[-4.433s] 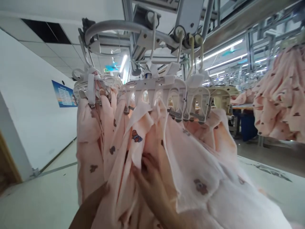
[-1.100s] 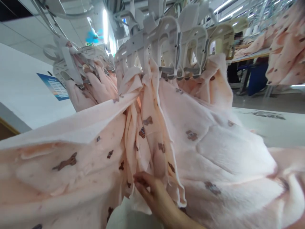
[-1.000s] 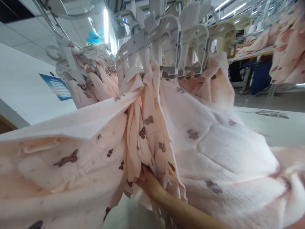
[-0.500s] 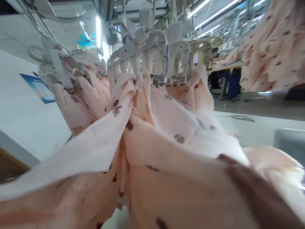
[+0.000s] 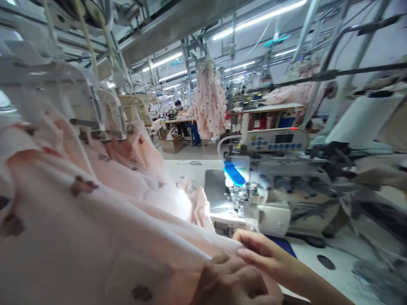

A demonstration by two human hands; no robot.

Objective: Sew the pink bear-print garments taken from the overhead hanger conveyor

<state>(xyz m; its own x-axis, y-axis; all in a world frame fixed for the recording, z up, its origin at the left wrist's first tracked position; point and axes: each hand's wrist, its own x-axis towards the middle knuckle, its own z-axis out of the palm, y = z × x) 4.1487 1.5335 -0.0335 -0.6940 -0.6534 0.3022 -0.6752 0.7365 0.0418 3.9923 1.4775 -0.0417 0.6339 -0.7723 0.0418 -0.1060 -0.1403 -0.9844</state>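
Pale pink fabric with dark floral spots (image 5: 127, 220) stretches from the clips of hangers (image 5: 82, 97) at the left down towards the lower middle. My right hand (image 5: 263, 254) reaches in from the lower right and pinches the edge of this fabric between thumb and fingers. Just in front and lower, my left hand (image 5: 230, 281) is in shadow and slightly blurred, its fingers curled on the same fabric. Beyond my hands is a sewing machine (image 5: 273, 216) with a lit needle area, a blue guard (image 5: 234, 173) and a control panel (image 5: 275, 140).
A white thread cone (image 5: 362, 114) stands at the right. A metal beam (image 5: 165, 36) runs overhead. More spotted pink pieces (image 5: 208, 101) hang farther back, near work tables and a cardboard box (image 5: 171, 144). Co-workers sit in the background.
The view has swung right, so the hangers now sit at the left and the sewing machine shows. Both my hands have come into view on the fabric.
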